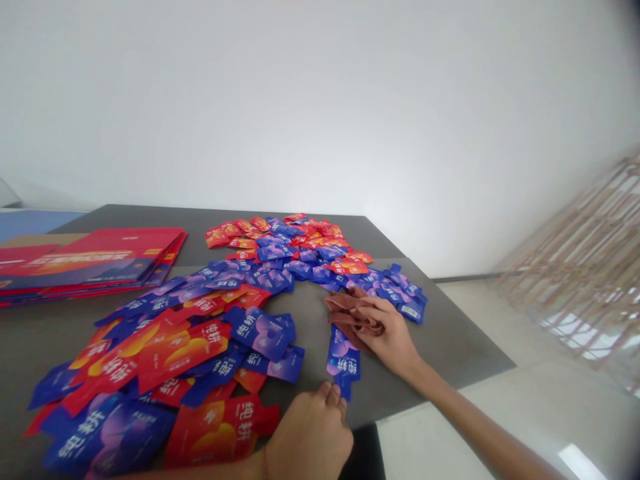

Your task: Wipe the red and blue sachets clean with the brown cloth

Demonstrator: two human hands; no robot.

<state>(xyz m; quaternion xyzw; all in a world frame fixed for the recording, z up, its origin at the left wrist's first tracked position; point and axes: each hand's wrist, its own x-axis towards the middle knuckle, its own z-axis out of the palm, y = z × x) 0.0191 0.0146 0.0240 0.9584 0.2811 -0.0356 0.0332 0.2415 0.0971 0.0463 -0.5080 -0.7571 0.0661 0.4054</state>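
A blue spouted pouch point(344, 357) with white characters lies on the dark grey table, its narrow end toward me. At that end, my left hand point(315, 427) is closed with the fingertips on the pouch's tip. My right hand point(387, 333) grips a crumpled brown cloth point(353, 313), pressed against the upper part of the same pouch and hiding it. To the left spreads a heap of red and blue pouches point(185, 347), with a red pouch point(217, 430) close beside my left wrist.
More red and blue pouches point(300, 247) reach across the far part of the table point(440, 360), several just beyond the cloth point(403, 290). Flat red and blue printed packaging point(100, 260) is stacked at left. A white wall stands behind; a slatted wooden structure point(585, 260) is at right.
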